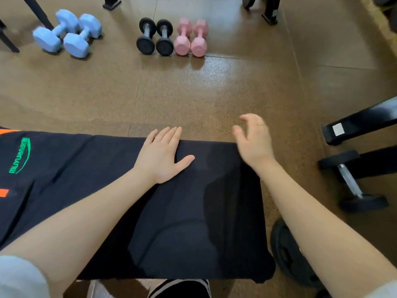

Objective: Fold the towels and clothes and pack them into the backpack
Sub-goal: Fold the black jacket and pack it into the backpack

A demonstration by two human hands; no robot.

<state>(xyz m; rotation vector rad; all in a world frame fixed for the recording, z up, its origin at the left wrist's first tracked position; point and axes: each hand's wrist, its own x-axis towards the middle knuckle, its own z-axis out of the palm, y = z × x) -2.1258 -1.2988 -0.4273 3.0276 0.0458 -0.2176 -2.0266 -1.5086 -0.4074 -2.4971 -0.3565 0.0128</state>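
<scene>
**Garment spread flat, fold barely begun, no backpack in sight**

On the speckled brown floor (193, 100) in front of you, seen from the head camera, a black garment (182, 211) lies spread out. It carries a green embroidered logo (20, 155) and orange patches (4, 192) toward its left end. The cloth lies mostly smooth, with a few soft creases near the logo.

Your left hand (163, 155) rests palm down on the far edge of the garment, fingers straight and close together, thumb splayed out to the side, holding nothing. Your right hand (253, 138) hangs over the garment's far right corner, fingers loosely curled and apart, empty; motion blur makes it unclear whether it touches the cloth.

Beyond the garment, well apart from it, stand a pair of blue dumbbells (66, 33), a pair of black dumbbells (154, 36) and a pair of pink dumbbells (191, 37). To your right, a black weight plate (287, 250) lies just beside the garment's edge.

Judging by this, you are early in the task. The garment looks flattened and ready, but whether any fold has been made is hard to tell. No backpack and no towels show here, so the folding and all the packing appear to remain.
</scene>
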